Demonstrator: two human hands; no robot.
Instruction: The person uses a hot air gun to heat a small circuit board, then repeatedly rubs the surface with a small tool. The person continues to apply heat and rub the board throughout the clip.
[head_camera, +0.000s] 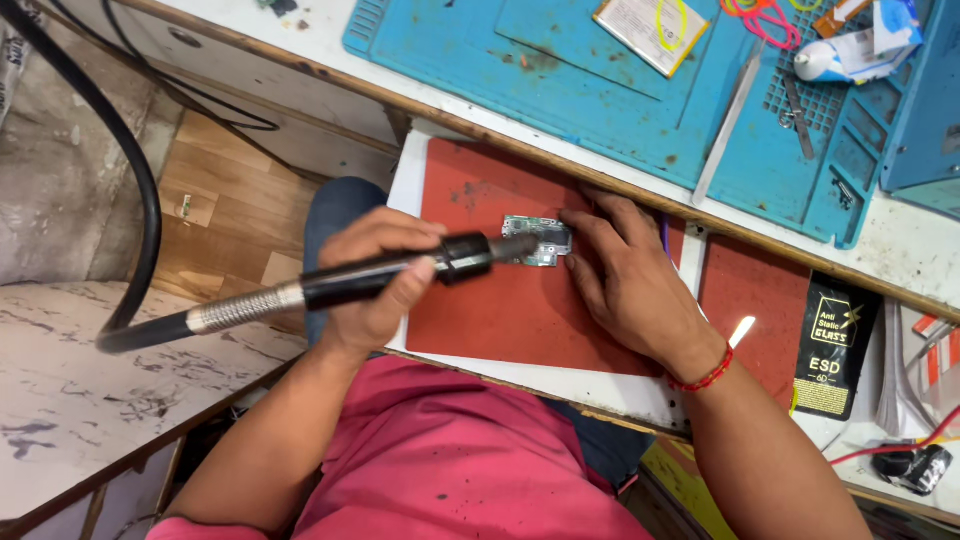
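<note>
A small green and silver circuit board lies on a red mat set on a white pull-out shelf. My left hand is wrapped around the black handpiece of a flexible-shaft rotary tool. The tool's tip touches the board's left edge. My right hand rests flat on the mat, and its fingertips press against the board's right side. A red thread band sits on that wrist.
A blue work mat covers the bench above, with a flat white pack, a metal strip, a white tube and small tools on it. A black pouch and a second red mat lie at the right. The tool's black hose loops at the left.
</note>
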